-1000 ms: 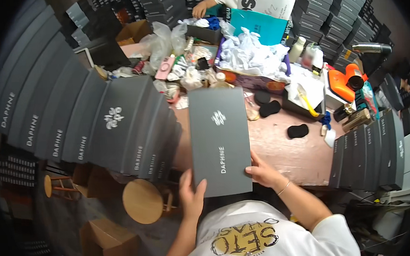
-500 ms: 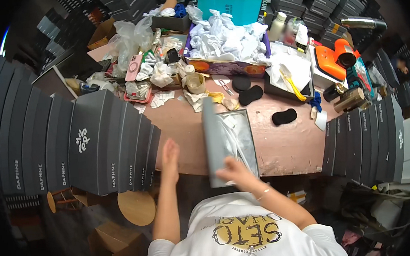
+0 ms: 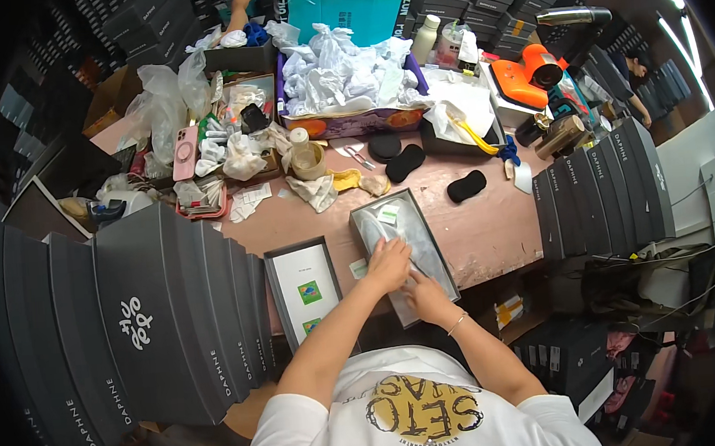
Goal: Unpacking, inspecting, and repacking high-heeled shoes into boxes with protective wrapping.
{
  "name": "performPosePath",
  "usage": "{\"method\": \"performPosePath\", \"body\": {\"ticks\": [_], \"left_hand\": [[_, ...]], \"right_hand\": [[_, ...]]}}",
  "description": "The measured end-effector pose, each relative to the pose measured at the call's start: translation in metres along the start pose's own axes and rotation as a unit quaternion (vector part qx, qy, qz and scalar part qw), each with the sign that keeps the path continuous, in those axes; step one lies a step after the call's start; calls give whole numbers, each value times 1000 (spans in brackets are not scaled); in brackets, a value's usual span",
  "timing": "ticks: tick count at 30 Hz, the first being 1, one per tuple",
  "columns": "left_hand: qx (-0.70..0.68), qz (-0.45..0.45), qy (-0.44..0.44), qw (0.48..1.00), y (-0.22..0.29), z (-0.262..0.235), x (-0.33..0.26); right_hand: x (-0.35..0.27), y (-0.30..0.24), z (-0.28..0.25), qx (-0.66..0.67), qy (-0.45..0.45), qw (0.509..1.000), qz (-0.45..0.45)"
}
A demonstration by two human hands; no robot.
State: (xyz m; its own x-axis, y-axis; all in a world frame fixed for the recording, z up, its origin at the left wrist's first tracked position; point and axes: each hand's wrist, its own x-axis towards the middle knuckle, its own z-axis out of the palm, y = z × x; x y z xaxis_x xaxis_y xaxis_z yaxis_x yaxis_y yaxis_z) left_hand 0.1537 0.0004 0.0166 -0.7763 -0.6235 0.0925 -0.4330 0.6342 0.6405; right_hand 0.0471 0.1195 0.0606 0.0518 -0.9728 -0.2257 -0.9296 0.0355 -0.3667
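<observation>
An open grey box (image 3: 441, 254) lies near the front edge of the brown table (image 3: 491, 230), lined with whitish tissue paper (image 3: 399, 224). My left hand (image 3: 389, 262) rests flat on the paper inside the box. My right hand (image 3: 425, 294) touches the paper just beside it, near the box's front end, with its fingers curled. The box's lid (image 3: 276, 299) lies upside down on the table to the left of my left forearm, with small green stickers on its white inner face.
Grey boxes stand in a row on the left (image 3: 157, 320) and the right (image 3: 604, 197). Black pads (image 3: 466, 186), a carton of crumpled white paper (image 3: 347, 74), an orange tool (image 3: 529, 70) and a pink phone (image 3: 185, 152) crowd the back. Another person's hand (image 3: 235, 18) reaches in at the far edge.
The closed grey box I held upright has been laid on the table and opened. Its lid now lies to the left, and both hands have moved into the box.
</observation>
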Motion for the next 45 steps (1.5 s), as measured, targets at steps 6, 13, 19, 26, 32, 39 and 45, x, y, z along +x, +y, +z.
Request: {"method": "performPosePath", "body": {"ticks": [6, 13, 19, 26, 32, 39, 45], "left_hand": [[122, 6, -7, 992, 5, -3, -36], [85, 15, -9, 996, 2, -8, -41], [95, -17, -52, 994, 6, -6, -37], [-70, -32, -8, 997, -9, -14, -35], [-779, -218, 106, 578, 1, -60, -57], [-805, -217, 113, 541, -15, -86, -66], [-784, -318, 145, 512, -11, -81, -81]], "right_hand": [[40, 23, -34, 3, 135, 991, 15], [98, 29, -25, -163, 15, 987, -10], [119, 29, -102, -19, -210, 977, -21], [90, 44, -176, 337, -262, 902, 61], [59, 7, -123, 605, -85, 787, 81], [50, -45, -86, 367, -11, 924, -104], [62, -60, -86, 257, 74, 955, -128]]}}
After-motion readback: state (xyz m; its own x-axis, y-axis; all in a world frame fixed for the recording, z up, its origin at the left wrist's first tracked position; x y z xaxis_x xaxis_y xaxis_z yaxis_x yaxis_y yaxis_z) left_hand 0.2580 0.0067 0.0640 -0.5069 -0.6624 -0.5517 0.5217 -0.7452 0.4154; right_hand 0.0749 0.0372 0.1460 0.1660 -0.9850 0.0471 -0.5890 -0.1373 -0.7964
